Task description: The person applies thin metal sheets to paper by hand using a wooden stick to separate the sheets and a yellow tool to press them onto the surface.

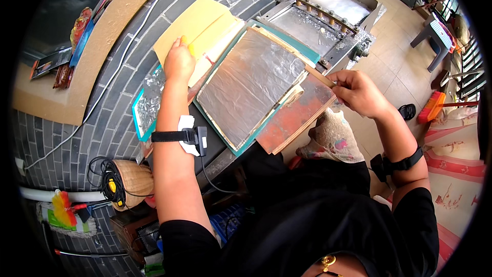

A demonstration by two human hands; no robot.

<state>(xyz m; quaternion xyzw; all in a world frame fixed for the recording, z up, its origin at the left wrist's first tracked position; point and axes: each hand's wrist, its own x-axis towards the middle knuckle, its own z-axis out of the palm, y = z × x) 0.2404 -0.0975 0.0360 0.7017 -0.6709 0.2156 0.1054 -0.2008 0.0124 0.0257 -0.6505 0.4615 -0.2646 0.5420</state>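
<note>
My left hand [179, 61] rests at the yellow paper sheets [203, 21], its fingers closed on something bright yellow that is mostly hidden. My right hand [355, 91] pinches the end of a thin, flat brown strip [319, 75]. That strip reaches up along the right edge of a stack covered with a crinkled silvery sheet [253, 80]. Beneath the silvery sheet are paper layers and a teal ribbed mat [303, 49]. A worn reddish board [294, 113] juts out below the stack, close to my right hand.
Behind the stack stands a metal frame with a bolted bar [321, 11], strewn with silvery scraps. A teal-edged tray [144, 113] of crumpled clear film lies left. A stained cloth [334, 134] hangs over my leg. A plastic stool [434, 40] and orange brush [432, 107] are at right.
</note>
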